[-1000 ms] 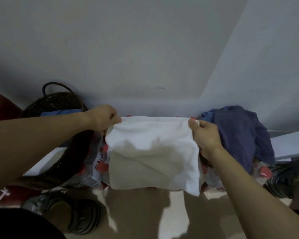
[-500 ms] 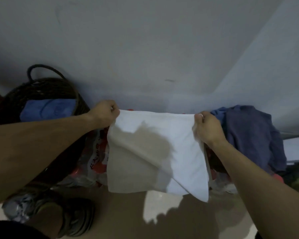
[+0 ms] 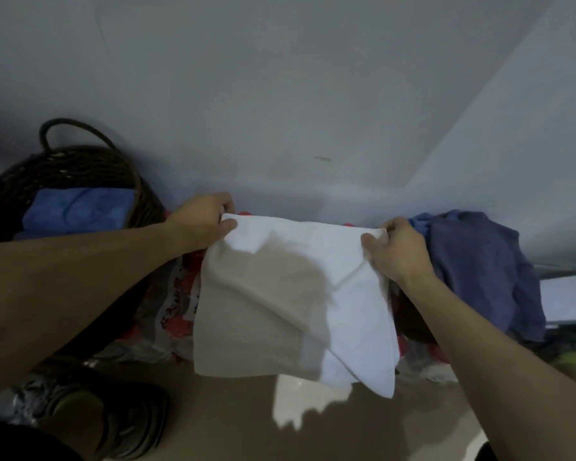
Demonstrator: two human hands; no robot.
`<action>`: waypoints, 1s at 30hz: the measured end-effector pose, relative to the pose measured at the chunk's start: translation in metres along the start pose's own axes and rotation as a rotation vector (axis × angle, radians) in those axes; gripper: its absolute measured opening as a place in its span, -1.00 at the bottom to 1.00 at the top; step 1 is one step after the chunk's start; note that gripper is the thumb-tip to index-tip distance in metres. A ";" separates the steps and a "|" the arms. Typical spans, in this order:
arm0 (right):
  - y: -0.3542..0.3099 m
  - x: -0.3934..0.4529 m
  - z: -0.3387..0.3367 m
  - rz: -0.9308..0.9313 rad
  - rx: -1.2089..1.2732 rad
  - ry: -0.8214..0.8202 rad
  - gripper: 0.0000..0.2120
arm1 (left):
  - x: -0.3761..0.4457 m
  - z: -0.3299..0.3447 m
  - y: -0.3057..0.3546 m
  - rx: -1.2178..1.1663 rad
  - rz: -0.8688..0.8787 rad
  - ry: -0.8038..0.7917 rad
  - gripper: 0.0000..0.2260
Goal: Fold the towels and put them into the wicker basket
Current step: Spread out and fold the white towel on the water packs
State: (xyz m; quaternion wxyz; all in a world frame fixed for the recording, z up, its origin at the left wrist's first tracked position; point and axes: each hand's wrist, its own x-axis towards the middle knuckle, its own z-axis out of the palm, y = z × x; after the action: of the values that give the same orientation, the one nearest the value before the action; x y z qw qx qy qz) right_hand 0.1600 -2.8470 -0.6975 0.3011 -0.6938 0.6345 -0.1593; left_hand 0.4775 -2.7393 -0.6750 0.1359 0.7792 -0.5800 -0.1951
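Note:
A white towel (image 3: pixel 290 304) hangs folded in the air in front of me. My left hand (image 3: pixel 202 219) pinches its upper left corner and my right hand (image 3: pixel 396 251) pinches its upper right corner. The towel's lower right corner droops lower than the left. At the far left stands a dark wicker basket (image 3: pixel 80 164) with a loop handle; a folded blue towel (image 3: pixel 77 207) lies inside it. A crumpled dark blue towel (image 3: pixel 479 267) is heaped at the right, just behind my right hand.
Plastic-wrapped packs with red caps (image 3: pixel 177 314) sit behind the white towel, against the grey wall. A dark shoe (image 3: pixel 90 414) lies on the floor at lower left. A white board edge (image 3: pixel 569 297) juts in at the right.
The view has shifted so the basket and its blue towel show more fully. The white towel's right side has sagged further, and both hands keep their hold on the top corners.

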 end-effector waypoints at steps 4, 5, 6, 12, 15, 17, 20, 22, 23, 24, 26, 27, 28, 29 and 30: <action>-0.004 -0.004 0.001 -0.132 -0.192 0.087 -0.64 | -0.001 -0.004 0.007 -0.072 0.019 0.049 -0.92; -0.004 -0.004 0.001 -0.138 -0.239 0.071 -0.63 | 0.000 -0.004 0.009 -0.126 -0.001 0.055 -0.91; -0.005 -0.002 0.001 -0.137 -0.267 0.048 -0.63 | 0.001 -0.005 0.010 -0.187 -0.020 0.050 -0.90; -0.005 0.001 -0.006 -0.169 -0.230 -0.048 -0.87 | 0.003 -0.013 0.009 -0.194 -0.017 -0.004 -0.88; -0.004 -0.001 -0.017 -0.169 -0.032 -0.085 -0.86 | 0.001 -0.015 0.004 -0.191 -0.063 -0.027 -0.91; -0.003 -0.005 -0.027 -0.143 0.164 -0.197 -0.88 | 0.000 -0.015 0.000 -0.250 -0.106 -0.055 -0.89; 0.005 -0.009 -0.037 -0.085 0.428 -0.281 -0.82 | -0.001 -0.017 -0.005 -0.367 -0.155 -0.068 -0.89; 0.006 -0.009 -0.039 0.012 0.670 -0.288 -0.69 | 0.001 -0.018 -0.008 -0.415 -0.191 -0.052 -0.90; 0.006 -0.008 -0.038 0.054 0.755 -0.297 -0.64 | 0.001 -0.018 -0.009 -0.441 -0.210 -0.055 -0.90; 0.005 -0.007 -0.037 0.079 0.798 -0.302 -0.61 | 0.000 -0.017 -0.008 -0.486 -0.242 -0.068 -0.90; 0.004 -0.006 -0.035 0.093 0.837 -0.310 -0.55 | 0.000 -0.015 -0.007 -0.624 -0.358 -0.130 -0.92; 0.004 -0.005 -0.034 0.092 0.853 -0.323 -0.53 | 0.000 -0.014 -0.007 -0.691 -0.427 -0.176 -0.91; 0.004 -0.004 -0.033 0.092 0.868 -0.347 -0.53 | -0.001 -0.014 -0.007 -0.734 -0.481 -0.221 -0.87; 0.005 -0.002 -0.033 0.089 0.874 -0.379 -0.53 | 0.000 -0.013 -0.008 -0.746 -0.511 -0.253 -0.84; 0.006 -0.001 -0.033 0.081 0.870 -0.408 -0.55 | 0.000 -0.013 -0.008 -0.737 -0.522 -0.268 -0.82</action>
State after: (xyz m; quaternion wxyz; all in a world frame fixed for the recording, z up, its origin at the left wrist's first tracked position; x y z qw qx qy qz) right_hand 0.1354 -2.8533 -0.6756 0.6877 -0.4952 0.4635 -0.2589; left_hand 0.4906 -2.7371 -0.6669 0.2736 0.7668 -0.2692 -0.5144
